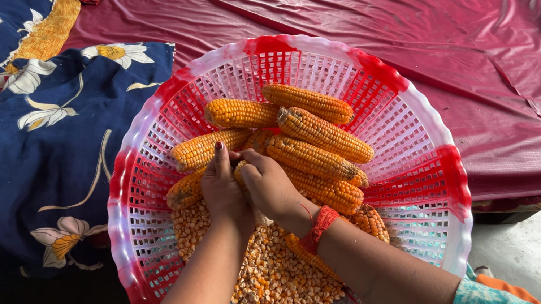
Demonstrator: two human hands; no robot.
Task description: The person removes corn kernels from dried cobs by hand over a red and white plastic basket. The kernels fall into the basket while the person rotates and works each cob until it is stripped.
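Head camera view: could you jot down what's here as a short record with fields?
Container: round red-and-white plastic lattice basket
Whole cobs: orange dried corn cobs piled at the far side
Loose: heap of yellow corn kernels at the near side
Hands: left hand and right hand close together, gripping one partly hidden cob
Wrist: red thread band on the right
Underneath: shiny maroon plastic sheet
Left side: dark blue flowered cloth

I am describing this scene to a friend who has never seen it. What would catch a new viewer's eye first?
First, the round red and white basket in the middle, with a heap of orange cobs at its far side. Next, the left hand and right hand meet at the centre around one cob, above a pile of loose kernels. A shiny maroon sheet lies behind, and a blue flowered cloth lies left.
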